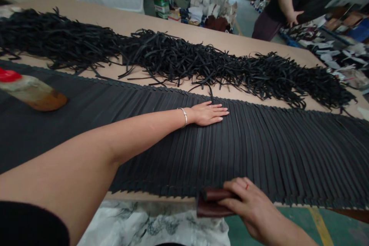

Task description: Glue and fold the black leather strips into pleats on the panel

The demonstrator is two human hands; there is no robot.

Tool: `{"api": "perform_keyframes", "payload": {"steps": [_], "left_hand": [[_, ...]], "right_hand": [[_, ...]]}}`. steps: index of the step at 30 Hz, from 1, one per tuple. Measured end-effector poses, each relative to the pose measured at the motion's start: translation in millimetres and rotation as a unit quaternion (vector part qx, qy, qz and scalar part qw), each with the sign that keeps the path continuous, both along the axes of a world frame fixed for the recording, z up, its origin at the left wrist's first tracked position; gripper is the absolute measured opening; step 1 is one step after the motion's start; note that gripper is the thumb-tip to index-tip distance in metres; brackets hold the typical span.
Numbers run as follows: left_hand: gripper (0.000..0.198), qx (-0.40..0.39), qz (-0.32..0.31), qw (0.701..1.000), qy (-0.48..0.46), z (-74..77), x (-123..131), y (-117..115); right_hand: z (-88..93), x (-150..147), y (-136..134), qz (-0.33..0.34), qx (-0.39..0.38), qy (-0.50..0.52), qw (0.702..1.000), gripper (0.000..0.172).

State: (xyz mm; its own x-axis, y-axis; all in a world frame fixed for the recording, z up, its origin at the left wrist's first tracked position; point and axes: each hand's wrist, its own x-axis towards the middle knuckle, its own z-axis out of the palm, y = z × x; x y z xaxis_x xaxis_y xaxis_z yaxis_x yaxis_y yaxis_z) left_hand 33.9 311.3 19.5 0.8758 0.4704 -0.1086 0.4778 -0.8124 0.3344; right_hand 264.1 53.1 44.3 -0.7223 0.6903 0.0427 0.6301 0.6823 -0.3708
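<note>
While the overlapped black strips (259, 150) lie fanned across the worktop (178, 27) at mid-frame, the left hand (209, 113) presses flat and open on them; the right hand (250, 203), lower centre, clamps a brown block (210, 203). One careless push could skew that neat overlap.

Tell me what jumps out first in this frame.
A long row of overlapped black strips runs across the table, with the left hand pressed flat on it. Behind lies a tangled heap of loose black strips. At the near edge, the right hand grips a dark brown block.
</note>
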Motion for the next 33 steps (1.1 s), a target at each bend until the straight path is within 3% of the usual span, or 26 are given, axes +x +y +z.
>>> {"api": "perform_keyframes", "payload": {"steps": [3,4,8,11,13,15,18,20,22,25,27,29,31,33], "left_hand": [[0.062,0.013,0.019,1.000,-0.003,4.9,3.4,-7.9],[0.061,0.019,0.026,0.999,-0.004,5.5,4.6,-11.1],[0.057,0.029,0.062,0.998,0.006,4.6,6.9,-20.5],[0.058,0.049,0.124,0.991,-0.008,9.1,4.6,-35.8],[0.058,0.069,0.179,0.981,-0.024,15.2,-0.4,-62.7],[0.055,0.076,0.207,0.975,-0.033,19.9,-9.5,-105.0],[0.049,0.040,0.187,0.980,-0.051,16.0,-27.3,-180.6],[0.055,0.016,0.161,0.986,-0.050,5.6,-35.3,-223.5],[0.067,0.002,0.151,0.987,-0.055,-7.4,-39.1,-251.7],[0.070,0.023,0.148,0.986,-0.073,-22.5,-51.0,-268.8],[0.071,0.070,0.167,0.981,-0.067,-25.6,-72.1,-274.7],[0.071,0.128,0.224,0.965,-0.041,-24.0,-102.8,-283.6],[0.070,0.179,0.322,0.930,-0.006,-21.5,-136.2,-295.2],[0.069,0.208,0.421,0.882,0.028,-21.0,-164.0,-305.0]], "right_hand": [[0.1,21.1,28.9,-0.192,0.125,0.048,0.972,0.048],[-2.3,27.1,40.6,-0.228,0.149,0.037,0.961,0.046],[-11.6,39.7,79.2,-0.172,0.114,-0.012,0.979,0.040],[-10.7,43.4,104.9,-0.251,0.170,0.032,0.952,0.039],[-11.0,44.3,123.6,-0.309,0.206,0.023,0.928,0.041],[-13.4,44.3,142.1,-0.285,0.176,-0.023,0.942,0.042],[-15.5,44.4,166.1,-0.216,0.107,-0.045,0.970,0.044],[-16.7,43.8,178.8,-0.234,0.120,-0.006,0.965,0.046],[-22.7,42.0,190.0,-0.247,0.148,0.026,0.957,0.047],[-37.8,37.3,208.5,-0.198,0.120,0.006,0.973,0.048],[-37.6,26.9,221.2,-0.184,0.086,-0.009,0.979,0.049],[-21.0,-0.4,226.8,-0.204,0.108,0.012,0.973,0.050],[3.8,-51.8,220.5,-0.195,0.175,0.054,0.964,0.055],[20.3,-121.1,206.2,-0.133,0.233,0.084,0.960,0.065]]}}
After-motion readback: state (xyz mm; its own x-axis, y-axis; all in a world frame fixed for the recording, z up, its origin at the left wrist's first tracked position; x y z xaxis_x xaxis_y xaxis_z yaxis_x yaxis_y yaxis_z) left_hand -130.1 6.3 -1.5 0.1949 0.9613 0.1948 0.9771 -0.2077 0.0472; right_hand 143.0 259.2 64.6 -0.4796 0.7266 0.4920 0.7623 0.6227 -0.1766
